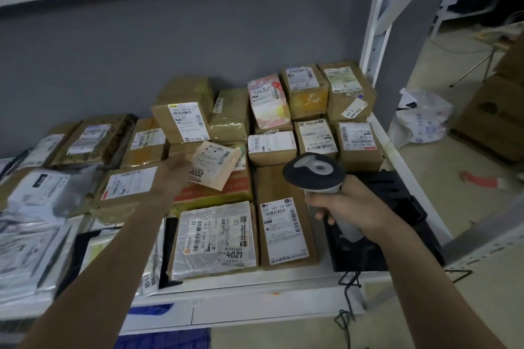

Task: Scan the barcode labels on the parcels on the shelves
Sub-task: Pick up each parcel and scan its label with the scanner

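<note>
Many labelled cardboard parcels cover the white shelf [255, 286]. My left hand [175, 171] holds up a small flat tan parcel [215, 166] marked 4032, tilted, label facing me, above the stacked boxes. My right hand [348, 204] grips the handle of a grey and black barcode scanner [314, 171], whose head points towards the boxes just right of the held parcel. Below lie a silver-wrapped parcel [215, 241] marked 4021 and a brown box [283, 231] with a white label.
Grey plastic mailers [31, 224] pile up at the shelf's left. A black scanner stand [394, 207] sits at the shelf's right end, its cable hanging down. A white upright post [377, 17] bounds the shelf; cartons [493, 116] and a plastic bag [422, 119] lie on the floor.
</note>
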